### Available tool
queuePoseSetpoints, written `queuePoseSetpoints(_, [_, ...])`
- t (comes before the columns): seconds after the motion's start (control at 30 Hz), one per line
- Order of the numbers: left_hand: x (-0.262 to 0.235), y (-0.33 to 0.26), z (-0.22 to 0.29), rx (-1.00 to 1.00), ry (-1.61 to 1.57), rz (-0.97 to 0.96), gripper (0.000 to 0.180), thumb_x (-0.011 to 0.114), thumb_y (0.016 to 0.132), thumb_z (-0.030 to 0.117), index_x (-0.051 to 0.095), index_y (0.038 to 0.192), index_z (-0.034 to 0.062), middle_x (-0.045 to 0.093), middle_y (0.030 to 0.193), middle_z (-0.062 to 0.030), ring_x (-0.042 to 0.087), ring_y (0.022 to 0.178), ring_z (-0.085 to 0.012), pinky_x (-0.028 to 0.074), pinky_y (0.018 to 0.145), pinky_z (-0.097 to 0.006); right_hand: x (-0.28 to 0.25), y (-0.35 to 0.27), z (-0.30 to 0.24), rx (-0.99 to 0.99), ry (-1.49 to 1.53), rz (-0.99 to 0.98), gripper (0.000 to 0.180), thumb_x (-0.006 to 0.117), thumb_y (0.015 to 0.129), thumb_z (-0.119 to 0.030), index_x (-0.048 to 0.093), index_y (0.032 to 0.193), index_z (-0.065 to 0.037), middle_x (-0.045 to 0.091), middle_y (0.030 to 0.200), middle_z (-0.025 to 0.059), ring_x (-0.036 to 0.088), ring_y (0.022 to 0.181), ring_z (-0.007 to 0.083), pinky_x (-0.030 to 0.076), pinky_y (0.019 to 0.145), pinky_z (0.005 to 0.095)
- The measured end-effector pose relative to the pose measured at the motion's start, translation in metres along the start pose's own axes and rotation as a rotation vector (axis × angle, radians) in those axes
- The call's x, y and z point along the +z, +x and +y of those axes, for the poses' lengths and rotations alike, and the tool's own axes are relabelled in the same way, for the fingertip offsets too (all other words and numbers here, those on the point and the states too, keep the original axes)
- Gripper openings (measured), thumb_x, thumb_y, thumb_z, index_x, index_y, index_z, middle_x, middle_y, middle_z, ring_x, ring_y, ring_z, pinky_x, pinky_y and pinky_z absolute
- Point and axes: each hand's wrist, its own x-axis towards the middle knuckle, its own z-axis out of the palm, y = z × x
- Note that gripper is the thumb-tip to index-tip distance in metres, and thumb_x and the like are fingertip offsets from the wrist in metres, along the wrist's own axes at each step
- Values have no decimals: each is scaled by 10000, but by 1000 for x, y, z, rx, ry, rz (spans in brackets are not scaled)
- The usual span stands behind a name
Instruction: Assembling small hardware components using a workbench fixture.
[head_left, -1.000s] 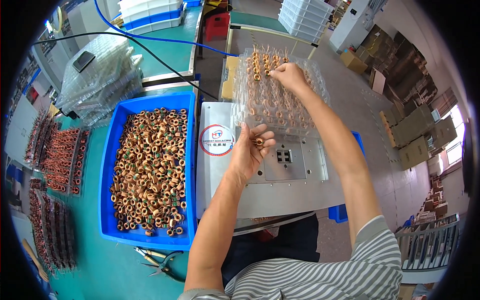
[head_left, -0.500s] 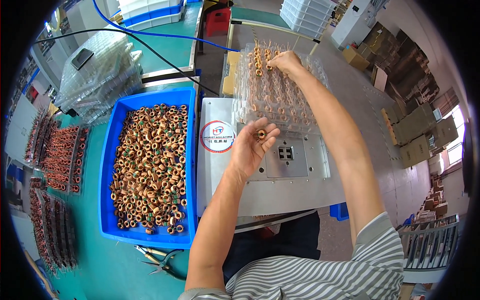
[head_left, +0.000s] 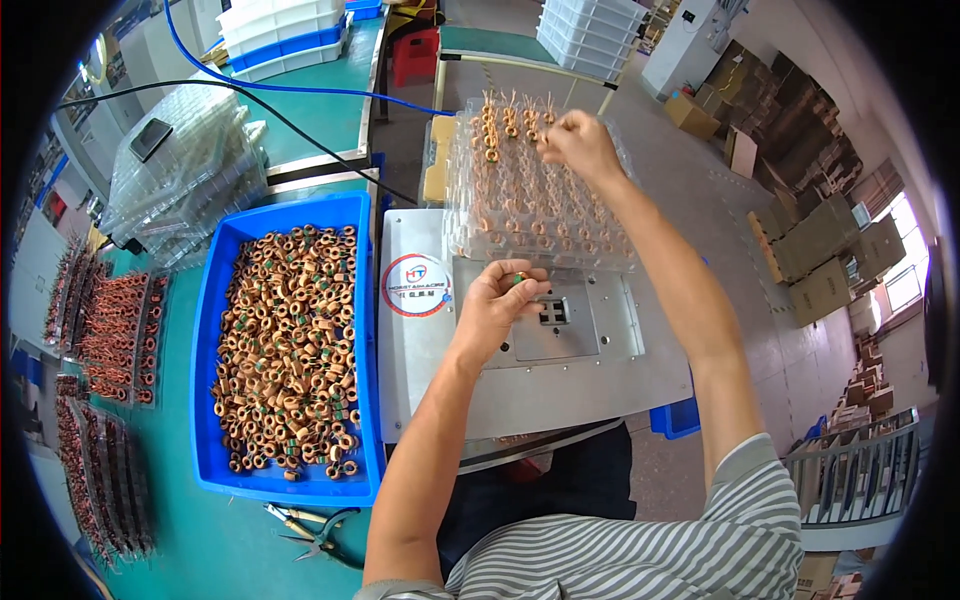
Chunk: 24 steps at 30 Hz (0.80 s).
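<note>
Between the fingers and thumb of my left hand (head_left: 497, 315) is a small copper-wound ring coil (head_left: 519, 281) with a green mark, held above the metal machine plate (head_left: 420, 345). My right hand (head_left: 583, 150) is over the far part of a stack of clear plastic trays (head_left: 480, 215), its fingers curled together. Whatever is in its fingertips is hidden. Beside those fingertips, several ring coils (head_left: 491, 140) with wire leads stand in the top tray's far rows. To the left of the plate, a blue bin (head_left: 203, 400) holds a heap of loose ring coils (head_left: 285, 350).
Trays of red-leaded coils (head_left: 120, 335) stand at the far left of the green bench (head_left: 180, 480). Pliers (head_left: 318, 540) lie by the bin's near edge. A phone (head_left: 151, 140) rests on stacked clear trays (head_left: 185, 185). Cables (head_left: 300, 95) cross behind the bin.
My left hand has turned from an open palm with the coil lying on it to fingers and thumb closed on the coil. My right hand has shifted slightly back from the tray's coils.
</note>
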Motion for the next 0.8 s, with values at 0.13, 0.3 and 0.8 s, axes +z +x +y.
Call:
queuePoseSetpoints(0.13, [1, -1, 1, 4, 72, 95, 363, 695, 901, 155, 565, 1175, -44, 679, 913, -80, 655, 797, -124, 528, 623, -235, -34, -74, -7, 17, 90, -169, 121, 602, 873, -106, 586, 900, 11, 661, 827, 91, 662, 726, 136, 568, 668, 278])
queuePoseSetpoints(0.3, [4, -1, -2, 54, 270, 153, 341, 740, 869, 197, 645, 1114, -20, 627, 796, 3, 543, 652, -61, 423, 542, -209, -60, -136, 10, 125, 166, -386, 120, 627, 905, -111, 611, 969, -11, 644, 838, 39, 631, 742, 99, 527, 652, 252])
queuePoseSetpoints(0.8, [7, -3, -13, 315, 816, 174, 319, 752, 842, 165, 664, 1108, 12, 663, 848, -62, 578, 760, -119, 488, 718, -268, -54, -183, 44, -371, -462, -380, 135, 688, 803, -12, 620, 919, -14, 624, 871, 113, 647, 791, 267, 526, 702, 357])
